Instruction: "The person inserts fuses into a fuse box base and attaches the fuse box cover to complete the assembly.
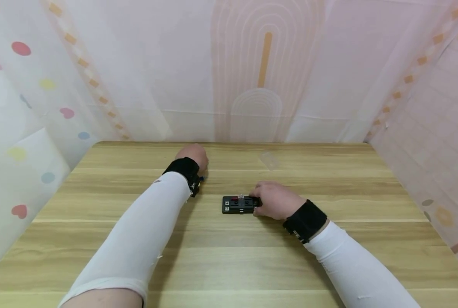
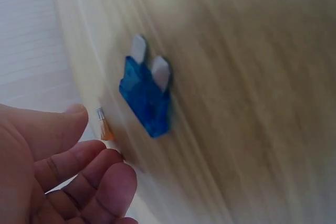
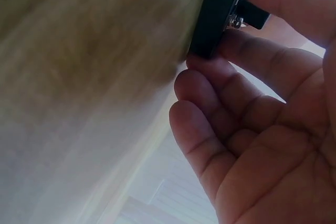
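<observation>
Pinched at its right-hand end, the black fuse block (image 1: 239, 204) sits flat on the worktop (image 1: 229, 256) in the grip of the right hand (image 1: 276, 200). The right wrist view shows the thumb above and the fingertips (image 3: 207, 69) curled against the block's (image 3: 215, 14) edge, so this grip is narrow and closed round the block. On the block's top face I can make out small red and grey parts and a metal stud, too small to tell further.

Both forearms wear white sleeves (image 1: 136, 239) with black wrist straps (image 1: 182, 167).

Farther along the worktop, well apart from the block and off to its left, the left hand (image 1: 194, 155) rests knuckles-up near the back edge. Its grip is wide and holds nothing: in the left wrist view the fingers (image 2: 94, 177) hang loosely bent, thumb apart. Just beyond those fingertips lies a blue blade fuse (image 2: 146, 94) on the wood, its two metal prongs pointing away from the hand, not touched. Between the fuse and the fingers a small orange piece (image 2: 105, 127) with a metal tip shows, blurred; I cannot tell what it is.

A faint clear scrap (image 1: 269, 159) lies on the worktop beyond the right hand. Behind it all hang pale patterned sheets (image 1: 252, 77).
</observation>
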